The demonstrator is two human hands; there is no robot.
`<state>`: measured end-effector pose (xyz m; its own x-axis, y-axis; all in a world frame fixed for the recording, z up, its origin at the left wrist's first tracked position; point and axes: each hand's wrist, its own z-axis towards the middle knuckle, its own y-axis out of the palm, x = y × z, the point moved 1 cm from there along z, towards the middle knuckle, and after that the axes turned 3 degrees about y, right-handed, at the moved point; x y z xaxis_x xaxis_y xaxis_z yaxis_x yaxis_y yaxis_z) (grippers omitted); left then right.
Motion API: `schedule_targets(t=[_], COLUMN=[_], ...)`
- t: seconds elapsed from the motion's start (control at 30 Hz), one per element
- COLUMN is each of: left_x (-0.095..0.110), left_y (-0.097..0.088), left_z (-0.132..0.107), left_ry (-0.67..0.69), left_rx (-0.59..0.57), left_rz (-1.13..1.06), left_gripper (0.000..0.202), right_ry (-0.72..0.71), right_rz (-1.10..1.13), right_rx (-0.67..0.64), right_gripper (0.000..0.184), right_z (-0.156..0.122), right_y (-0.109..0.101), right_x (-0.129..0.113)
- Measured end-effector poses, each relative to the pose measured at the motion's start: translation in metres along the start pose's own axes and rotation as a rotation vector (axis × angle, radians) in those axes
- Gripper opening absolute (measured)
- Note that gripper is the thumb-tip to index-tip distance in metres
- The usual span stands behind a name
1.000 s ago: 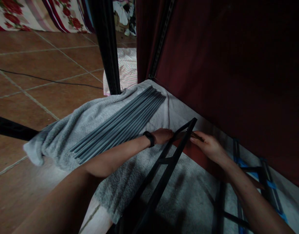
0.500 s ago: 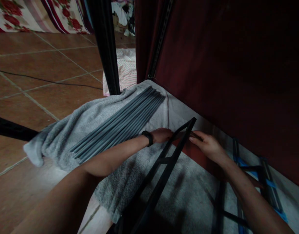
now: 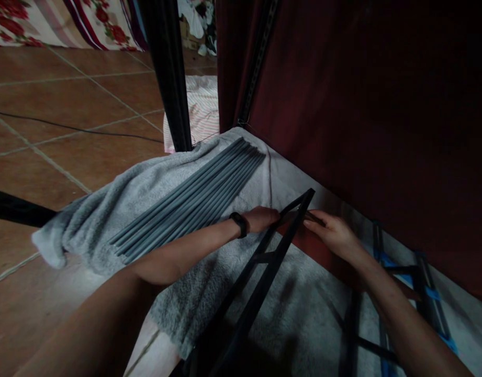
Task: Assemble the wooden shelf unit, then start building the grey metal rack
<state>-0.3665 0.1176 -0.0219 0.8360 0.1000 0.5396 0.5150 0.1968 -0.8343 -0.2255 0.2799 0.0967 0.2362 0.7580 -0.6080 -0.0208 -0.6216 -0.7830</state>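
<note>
A black ladder-like metal frame (image 3: 266,257) rises slanting from the bottom of the view, narrowing to a corner at its upper end. My left hand (image 3: 261,218), with a dark band at the wrist, is closed at the frame's left bar near that end; its fingertips are partly hidden by the bar. On the other side, my right hand (image 3: 332,230) pinches a thin dark tool (image 3: 315,218) that points at the right bar. The tool's exact kind is too dim to make out. To the left, a bundle of grey rods (image 3: 193,201) lies on a grey blanket (image 3: 123,196).
Black frame parts with blue strips (image 3: 425,293) lie at the right. A black upright post (image 3: 172,84) stands behind the rods, and a dark red curtain (image 3: 323,104) hangs along the right. A black cable (image 3: 76,128) crosses the tiled floor (image 3: 68,162).
Both hands keep their places at the frame's upper end, with the thin tool still in the right. The whole view has shifted very slightly.
</note>
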Motion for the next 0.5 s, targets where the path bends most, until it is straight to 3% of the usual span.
schedule_targets(t=[0.5], left_x=[-0.0013], left_y=[-0.0018], left_z=[-0.0019], left_ry=[-0.006], left_rx=[-0.006], left_rz=[-0.035], left_gripper=[0.027], right_ry=[-0.005], right_rz=[0.026], right_rx=[-0.011], right_gripper=[0.030], right_z=[0.0011], right_y=[0.0010], right_x=[0.0041])
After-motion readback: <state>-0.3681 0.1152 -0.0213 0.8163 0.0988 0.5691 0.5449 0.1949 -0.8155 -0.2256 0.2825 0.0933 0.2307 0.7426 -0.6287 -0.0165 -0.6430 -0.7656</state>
